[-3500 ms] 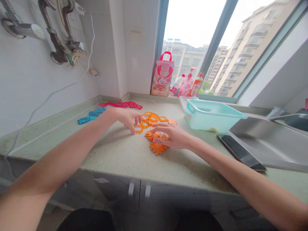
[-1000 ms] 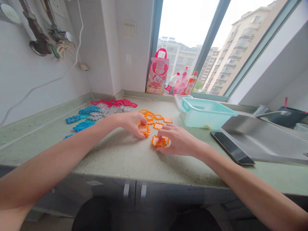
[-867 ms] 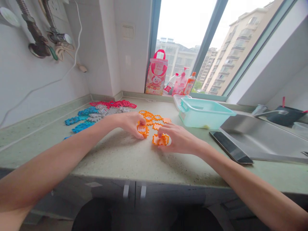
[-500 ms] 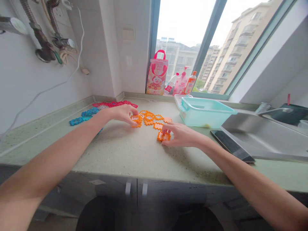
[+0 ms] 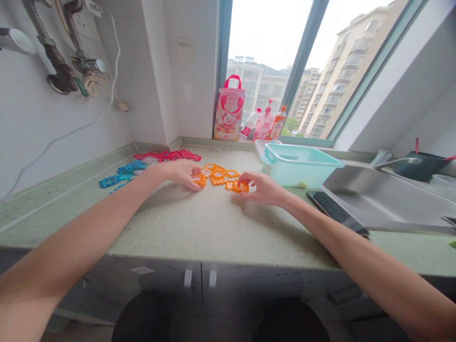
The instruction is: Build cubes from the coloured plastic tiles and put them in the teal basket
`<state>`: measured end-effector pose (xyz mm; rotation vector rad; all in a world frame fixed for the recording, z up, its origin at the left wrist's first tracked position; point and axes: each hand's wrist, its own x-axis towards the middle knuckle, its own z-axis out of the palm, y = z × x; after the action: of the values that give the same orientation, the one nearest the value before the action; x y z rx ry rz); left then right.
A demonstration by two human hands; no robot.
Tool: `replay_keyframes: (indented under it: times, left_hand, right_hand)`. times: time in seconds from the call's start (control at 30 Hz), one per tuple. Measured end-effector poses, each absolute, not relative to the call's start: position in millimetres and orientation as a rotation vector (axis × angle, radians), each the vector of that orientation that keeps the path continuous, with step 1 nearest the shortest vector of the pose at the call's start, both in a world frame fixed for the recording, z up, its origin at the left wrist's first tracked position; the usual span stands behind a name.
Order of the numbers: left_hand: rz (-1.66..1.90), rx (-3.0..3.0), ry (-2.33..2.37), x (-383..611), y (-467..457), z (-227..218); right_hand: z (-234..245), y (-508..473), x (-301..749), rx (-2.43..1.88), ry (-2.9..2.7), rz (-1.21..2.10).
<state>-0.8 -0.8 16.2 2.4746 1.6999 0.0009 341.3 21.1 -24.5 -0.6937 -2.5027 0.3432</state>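
Note:
Several orange interlocking building tiles [image 5: 218,181] with toothed edges lie in a loose group in the middle of the countertop. At the left of this group, my left hand [image 5: 180,172] curls its thumb and fingers around orange building tiles [image 5: 198,179], which have a white window grid. My right hand [image 5: 264,188] grips another orange building tile [image 5: 242,187] between thumb and fingers, at the near right side of the group. Fingers partly cover the held pieces. Blue tiles [image 5: 110,180] and red tiles [image 5: 181,155] lie in piles behind my left forearm.
A turquoise plastic bin [image 5: 302,166] stands at the right, with a dark phone [image 5: 337,213] between it and the steel sink [image 5: 388,209]. Bottles [image 5: 263,123] and a pink printed bag [image 5: 230,116] stand at the window. A white cable [image 5: 116,61] hangs along the left wall.
My right hand has moved away from me with its orange tile, up to the loose orange group. My left hand stays nearly in place around its tiles. The view has shifted slightly.

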Motion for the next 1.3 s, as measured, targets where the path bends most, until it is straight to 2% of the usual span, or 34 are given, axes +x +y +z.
replay_keyframes:
  times: [0.33,0.77,1.07,1.3]
  left_hand:
    - [-0.031,2.465,1.658,11.4,-8.7,20.3]
    - [0.086,2.548,1.421,59.6,-31.1,7.7]
    - [0.384,2.467,1.24,89.1,-35.1,-15.8]
    - [0.516,2.375,1.1,91.8,-29.0,-24.3]
  right_hand:
    - [-48.2,42.4,314.4,-0.704,-2.421,0.276]
    - [-22.8,38.7,345.6,-0.819,-2.538,0.499]
    - [-2.2,8.3,339.3,-0.471,-2.396,0.601]
    - [-5.5,-3.2,326.7,-0.419,-2.482,0.535]
